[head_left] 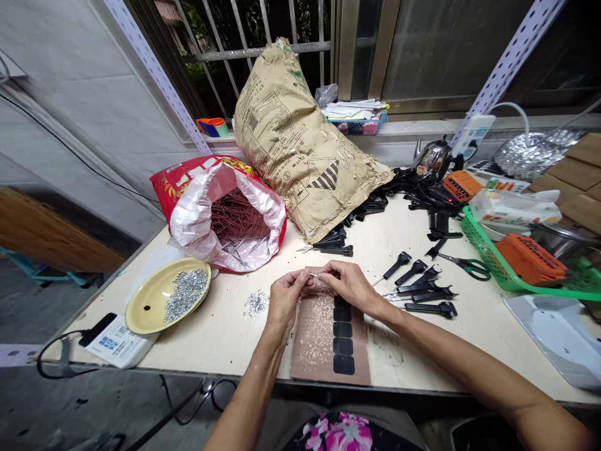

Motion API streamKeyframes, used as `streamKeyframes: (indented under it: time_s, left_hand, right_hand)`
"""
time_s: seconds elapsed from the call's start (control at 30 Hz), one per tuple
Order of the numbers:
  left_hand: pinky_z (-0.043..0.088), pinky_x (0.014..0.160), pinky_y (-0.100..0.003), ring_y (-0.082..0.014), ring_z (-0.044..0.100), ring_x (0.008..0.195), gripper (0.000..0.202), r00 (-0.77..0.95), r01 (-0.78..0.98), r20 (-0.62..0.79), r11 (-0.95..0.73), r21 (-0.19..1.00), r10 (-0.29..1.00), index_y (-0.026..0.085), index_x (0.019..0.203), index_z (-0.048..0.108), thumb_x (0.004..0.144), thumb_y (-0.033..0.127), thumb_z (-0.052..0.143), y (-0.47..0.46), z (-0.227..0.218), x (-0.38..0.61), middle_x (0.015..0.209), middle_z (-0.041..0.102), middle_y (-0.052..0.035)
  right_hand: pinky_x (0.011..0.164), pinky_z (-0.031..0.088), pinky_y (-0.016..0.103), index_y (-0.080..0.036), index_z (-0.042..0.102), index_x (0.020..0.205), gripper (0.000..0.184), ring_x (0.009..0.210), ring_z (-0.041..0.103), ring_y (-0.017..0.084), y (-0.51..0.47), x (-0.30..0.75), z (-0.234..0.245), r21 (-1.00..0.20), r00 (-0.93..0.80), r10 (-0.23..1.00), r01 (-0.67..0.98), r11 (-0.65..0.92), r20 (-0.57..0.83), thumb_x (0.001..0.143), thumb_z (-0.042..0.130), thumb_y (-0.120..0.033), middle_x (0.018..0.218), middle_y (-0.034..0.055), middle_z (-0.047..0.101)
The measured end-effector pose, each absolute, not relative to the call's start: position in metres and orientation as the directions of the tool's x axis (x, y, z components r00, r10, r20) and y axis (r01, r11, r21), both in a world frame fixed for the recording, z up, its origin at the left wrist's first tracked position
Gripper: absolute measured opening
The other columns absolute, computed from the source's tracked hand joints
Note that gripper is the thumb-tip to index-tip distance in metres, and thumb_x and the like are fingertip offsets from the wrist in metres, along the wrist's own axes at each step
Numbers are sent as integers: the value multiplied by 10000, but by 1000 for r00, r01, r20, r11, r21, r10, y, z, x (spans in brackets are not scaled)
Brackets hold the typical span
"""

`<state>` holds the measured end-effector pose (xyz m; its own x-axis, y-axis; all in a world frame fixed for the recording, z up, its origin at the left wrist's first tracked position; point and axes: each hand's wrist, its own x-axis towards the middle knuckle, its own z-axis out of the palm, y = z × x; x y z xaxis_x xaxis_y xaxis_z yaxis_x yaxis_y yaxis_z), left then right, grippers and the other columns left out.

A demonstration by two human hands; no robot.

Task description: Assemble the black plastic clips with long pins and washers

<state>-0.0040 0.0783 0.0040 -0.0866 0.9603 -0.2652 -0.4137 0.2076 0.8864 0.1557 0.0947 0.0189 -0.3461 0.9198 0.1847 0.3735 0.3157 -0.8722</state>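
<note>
My left hand (290,294) and my right hand (348,283) meet above a brown board (312,351). Thumbs and fingertips of both are pinched around a small, thin silver metal piece (313,274); its exact shape is too small to make out. Black rounded squares (344,346) run in a column down the board's right side. To the left of my left hand lies a loose pile of small metal parts (256,303). Several black plastic pieces with thin metal rods (417,285) are spread out right of my right hand.
A yellow plate (141,300) of small metal parts stands left, beside a red bag (162,181) full of thin rods. Behind, a large paper sack (291,144) leans over black pieces. Scissors (472,268) and a green basket (488,263) are at the right.
</note>
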Motion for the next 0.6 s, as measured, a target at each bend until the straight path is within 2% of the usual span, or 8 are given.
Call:
streamKeyframes:
  time_s: [0.17,0.27,0.47,0.6]
  left_hand:
    - [524,673,-204,-82,610,594,302,-16,-544,-317,258,799,948,88,745,690,561,284,828,77,2,16,641,663,-24]
    - [524,683,-192,-76,608,611,283,-35,-566,-297,226,793,954,89,743,688,576,275,823,76,1,27,656,660,-20]
    - [539,697,-252,-120,632,667,348,-50,-546,-305,230,806,951,82,770,689,613,375,792,69,1,34,722,676,-63]
    - [524,626,-240,-108,604,653,438,-118,-382,-307,242,892,944,89,906,694,721,485,670,64,-5,28,790,655,-71]
  right_hand:
    - [600,379,212,-160,591,759,208,633,518,105,84,164,13,-901,-256,953,357,246,159,889,488,-287,692,-14,585]
    - [645,402,220,-162,597,780,146,689,543,115,81,167,10,-876,-211,953,388,287,218,866,527,-256,745,-2,603]
    - [722,408,242,-185,606,883,159,793,560,134,74,183,11,-691,-249,930,622,369,272,910,499,-301,856,21,605]
    - [668,394,219,-208,616,950,205,815,555,119,74,203,9,-553,-341,901,712,433,268,941,449,-325,941,22,583]
